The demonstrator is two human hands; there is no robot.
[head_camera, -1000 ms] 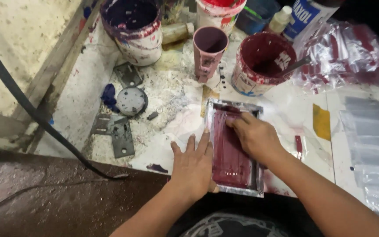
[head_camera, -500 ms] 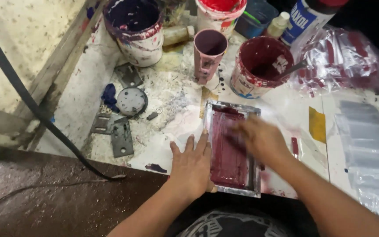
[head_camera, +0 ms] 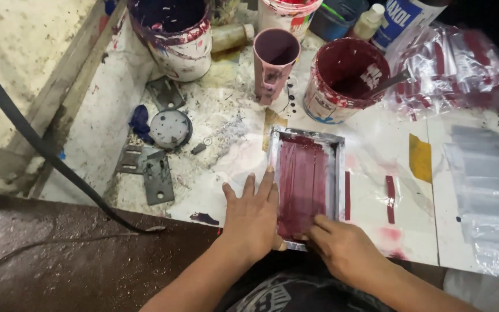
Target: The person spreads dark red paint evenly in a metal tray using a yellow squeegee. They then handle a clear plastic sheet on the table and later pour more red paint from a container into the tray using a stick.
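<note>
Our left hand (head_camera: pixel 253 216) lies spread flat on the counter (head_camera: pixel 371 133), fingertips against the metal-framed screen (head_camera: pixel 305 184) just right of it. Our right hand (head_camera: pixel 342 248) curls closed at the screen's near edge, gripping something we cannot make out. If the left lifts, the frame may shift and smear the maroon ink.

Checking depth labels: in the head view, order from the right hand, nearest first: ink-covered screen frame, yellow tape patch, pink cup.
1. Screen frame: touching the right hand, directly ahead.
2. Yellow tape patch: farther, on the right.
3. Pink cup: farthest, top centre among the buckets.
</note>
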